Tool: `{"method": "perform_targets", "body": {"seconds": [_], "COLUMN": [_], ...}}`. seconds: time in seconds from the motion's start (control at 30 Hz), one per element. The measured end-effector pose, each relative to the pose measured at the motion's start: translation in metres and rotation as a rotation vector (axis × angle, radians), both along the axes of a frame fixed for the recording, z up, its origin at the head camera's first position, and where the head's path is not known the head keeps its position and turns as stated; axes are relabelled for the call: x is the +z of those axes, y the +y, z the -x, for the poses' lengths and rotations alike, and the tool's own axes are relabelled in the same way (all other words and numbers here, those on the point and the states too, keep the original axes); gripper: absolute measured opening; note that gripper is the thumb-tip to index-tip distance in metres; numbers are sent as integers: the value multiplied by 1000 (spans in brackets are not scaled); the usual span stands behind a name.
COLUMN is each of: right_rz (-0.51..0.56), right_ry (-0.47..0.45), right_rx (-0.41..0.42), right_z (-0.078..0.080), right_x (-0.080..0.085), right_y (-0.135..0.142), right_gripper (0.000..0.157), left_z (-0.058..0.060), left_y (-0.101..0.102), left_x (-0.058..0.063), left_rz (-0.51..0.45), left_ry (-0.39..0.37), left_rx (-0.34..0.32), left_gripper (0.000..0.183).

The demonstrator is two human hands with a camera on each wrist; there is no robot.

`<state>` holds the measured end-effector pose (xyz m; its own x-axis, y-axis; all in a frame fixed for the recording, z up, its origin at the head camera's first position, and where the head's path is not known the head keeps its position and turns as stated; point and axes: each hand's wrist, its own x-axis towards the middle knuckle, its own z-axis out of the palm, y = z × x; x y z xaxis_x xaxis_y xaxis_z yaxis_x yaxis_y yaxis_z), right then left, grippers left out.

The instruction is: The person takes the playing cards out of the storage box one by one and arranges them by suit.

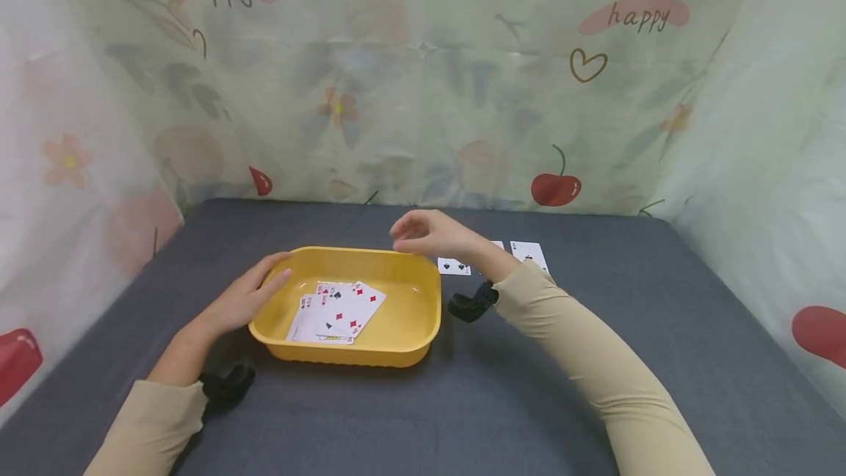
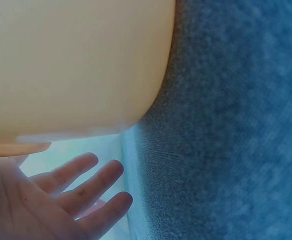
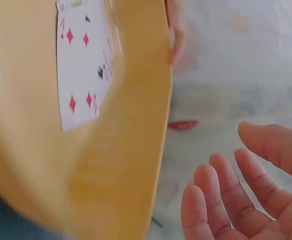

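Note:
A yellow plastic basin [image 1: 405,314] stands on the dark cloth, with several overlapping playing cards [image 1: 338,311] lying inside toward its left; a four of diamonds [image 1: 362,305] is on top. My left hand [image 1: 247,292] rests on the basin's left rim. Its thumb reaches over the inner side, while the other fingers [image 2: 93,187] extend loosely outside, apart from the wall. Above the far right corner of the basin hovers my right hand [image 1: 432,235], fingers relaxed and slightly bent, holding nothing. The right wrist view shows its fingers [image 3: 228,192] beside the basin's rim.
Beyond the basin's right end, face-up cards lie in a row on the dark tablecloth [image 1: 595,358]: a spade card [image 1: 454,267], one mostly hidden by the right hand, and another card [image 1: 529,251] behind the right forearm. A printed curtain [image 1: 423,116] encloses the table's back and sides.

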<state>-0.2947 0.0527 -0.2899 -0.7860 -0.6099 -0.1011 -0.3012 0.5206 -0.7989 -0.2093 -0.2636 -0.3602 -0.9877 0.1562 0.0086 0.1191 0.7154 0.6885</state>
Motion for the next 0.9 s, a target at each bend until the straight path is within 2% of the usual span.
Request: {"method": "perform_targets", "body": {"seconds": [0.37, 0.57, 0.9], "right_rz": [-70, -122, -196], "right_ry": [46, 33, -6], "right_rx": [201, 335, 440], "right_z": [-1, 0, 1], "right_x": [-11, -18, -32], "right_y": [-47, -63, -80], "right_gripper": [37, 40, 43], "left_z": [-1, -1, 0], "left_y": [0, 0, 0], "left_x": [2, 1, 1], "left_rz": [-1, 2, 4], "left_ry": [3, 3, 0], "left_rx": [-12, -14, -17], "left_gripper": [61, 61, 61]}}
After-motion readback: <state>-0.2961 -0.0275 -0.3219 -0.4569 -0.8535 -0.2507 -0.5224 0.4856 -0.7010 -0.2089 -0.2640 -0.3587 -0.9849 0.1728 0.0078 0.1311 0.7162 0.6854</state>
